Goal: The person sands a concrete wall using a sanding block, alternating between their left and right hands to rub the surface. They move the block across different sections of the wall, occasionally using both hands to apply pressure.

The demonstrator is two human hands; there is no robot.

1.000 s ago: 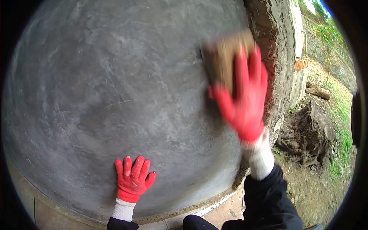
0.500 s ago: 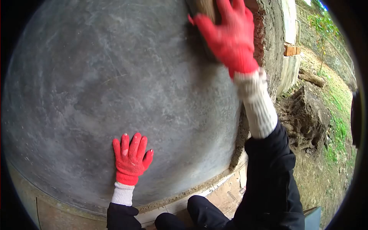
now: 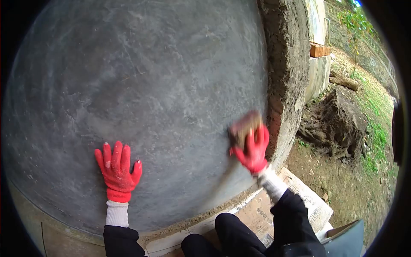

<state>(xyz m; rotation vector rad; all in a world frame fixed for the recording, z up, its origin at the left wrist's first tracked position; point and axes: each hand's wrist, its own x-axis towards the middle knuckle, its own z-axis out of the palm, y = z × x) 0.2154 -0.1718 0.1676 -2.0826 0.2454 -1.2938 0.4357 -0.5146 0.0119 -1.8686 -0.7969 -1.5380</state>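
Observation:
My right hand (image 3: pixel 256 150), in a red-coated glove with a white knit cuff, grips a plastering float (image 3: pixel 245 127), blurred by motion. Its wooden handle is partly hidden by my fingers. The float lies against a dark grey, smooth plastered wall (image 3: pixel 171 85), close to the wall's right edge. My left hand (image 3: pixel 117 172), in a matching red glove, rests flat on the lower left of the wall, fingers spread and holding nothing.
A rough mortar edge (image 3: pixel 287 64) borders the wall on the right. Beyond it are stacked bricks (image 3: pixel 319 50), a log (image 3: pixel 343 80) and a stump (image 3: pixel 336 124) on sloping ground. Printed cardboard (image 3: pixel 257 212) lies by my knees, near a grey container (image 3: pixel 346 240).
My right hand has swept the float down from the top of the wall to the lower right. In view, my left hand sits slightly farther left, still flat on the wall.

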